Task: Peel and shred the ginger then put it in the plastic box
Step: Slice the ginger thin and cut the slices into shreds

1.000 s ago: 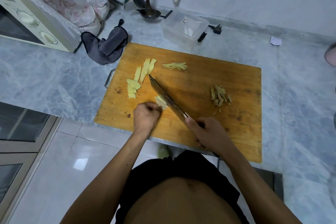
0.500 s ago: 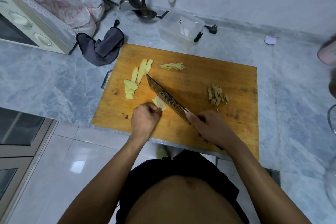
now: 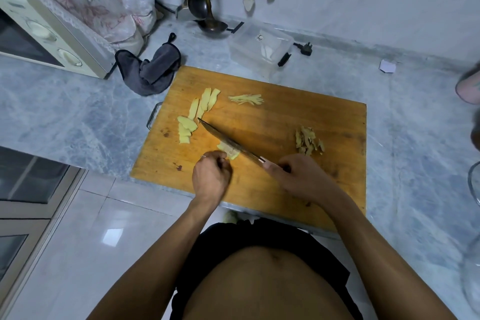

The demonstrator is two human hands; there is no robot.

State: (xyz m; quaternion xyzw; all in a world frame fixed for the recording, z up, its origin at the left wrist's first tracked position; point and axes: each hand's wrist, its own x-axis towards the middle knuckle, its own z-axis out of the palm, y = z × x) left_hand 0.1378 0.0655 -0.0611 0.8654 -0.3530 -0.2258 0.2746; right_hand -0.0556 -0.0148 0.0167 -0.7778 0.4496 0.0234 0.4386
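On the table, a wooden cutting board carries all the ginger seen.

Left part of board: a row of peeled ginger slices is laid out flat, not yet shredded.

Near edge, left of centre: the left hand is curled, fingertips pinning a small stack of slices against the board. The knife is laid with its blade across this stack, tip pointing toward the slice row. Shredding is judged to be the step in hand.

Upper centre: a small heap of ginger shreds is already cut.

Right of centre: the right hand is wrapped firmly around the knife handle, forefinger near the blade's heel. The hands are apart, the stack between them.

Right part of board: a pile of brownish peelings is set aside; peeling is judged done.

Beyond the board's far edge: the clear plastic box stands open on the table. Something pale shows through it; whether it is ginger cannot be told.

Left to do, by judgement: most slices to be shredded, then all shreds moved to the box.
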